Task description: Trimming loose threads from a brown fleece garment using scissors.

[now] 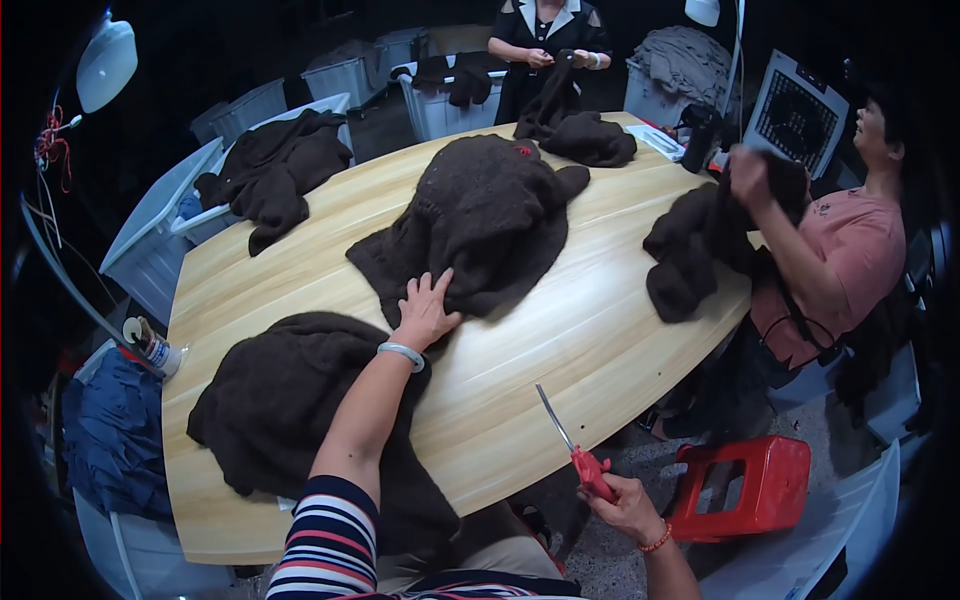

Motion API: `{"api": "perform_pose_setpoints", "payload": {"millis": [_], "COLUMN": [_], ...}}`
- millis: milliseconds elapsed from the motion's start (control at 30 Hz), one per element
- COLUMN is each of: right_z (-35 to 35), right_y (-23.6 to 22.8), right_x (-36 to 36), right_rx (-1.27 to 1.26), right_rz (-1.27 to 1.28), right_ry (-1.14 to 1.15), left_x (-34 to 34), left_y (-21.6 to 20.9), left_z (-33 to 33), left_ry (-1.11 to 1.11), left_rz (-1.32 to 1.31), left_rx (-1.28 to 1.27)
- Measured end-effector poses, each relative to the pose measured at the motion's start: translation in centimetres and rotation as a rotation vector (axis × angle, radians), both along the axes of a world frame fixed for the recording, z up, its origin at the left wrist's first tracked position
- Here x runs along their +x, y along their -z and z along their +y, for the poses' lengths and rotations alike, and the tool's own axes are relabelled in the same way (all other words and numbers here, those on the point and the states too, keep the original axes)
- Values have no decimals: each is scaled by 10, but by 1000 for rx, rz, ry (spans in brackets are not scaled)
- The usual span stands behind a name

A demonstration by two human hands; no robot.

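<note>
My left hand [427,308], with a pale bangle at its wrist, lies with fingers spread on the near edge of a dark brown knitted garment [480,215] heaped mid-table. A small red mark shows at the garment's far side. Under my left forearm, a second dark brown garment [290,385] drapes over the table's near edge. In my right hand [630,512], beyond the table's near right edge, is a red-handled tool [592,470] with a long, thin metal shaft angled up to the left. Its exact kind does not show clearly.
A person in pink [850,240] handles dark cloth at the right; another person [550,45] holds dark cloth at the far side. A red stool [745,490] stands right of the wooden table [610,330]. Bins with cloth, a lamp [107,65] and a white tub [160,352] line the left.
</note>
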State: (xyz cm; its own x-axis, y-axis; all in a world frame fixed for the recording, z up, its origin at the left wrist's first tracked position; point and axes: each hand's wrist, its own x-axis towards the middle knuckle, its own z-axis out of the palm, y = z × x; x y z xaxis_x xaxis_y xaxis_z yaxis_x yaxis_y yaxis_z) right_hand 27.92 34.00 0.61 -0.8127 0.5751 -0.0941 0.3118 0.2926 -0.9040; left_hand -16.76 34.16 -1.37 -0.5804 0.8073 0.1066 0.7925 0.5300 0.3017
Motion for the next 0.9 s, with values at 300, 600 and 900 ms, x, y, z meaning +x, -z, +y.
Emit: {"api": "perform_pose_setpoints", "payload": {"millis": [300,600,900], "right_z": [-1,4,8], "right_y": [12,-16,-14], "right_x": [6,-7,-24], "right_rx": [-117,-44,-126], "right_rz": [42,103,146], "right_ry": [116,16,-35], "left_x": [-21,-53,41], "left_y": [-37,-253,-285], "left_z": [27,-27,-265], "left_ry": [191,467,431], "left_rz": [198,628,741], "left_rx": [193,385,194]}}
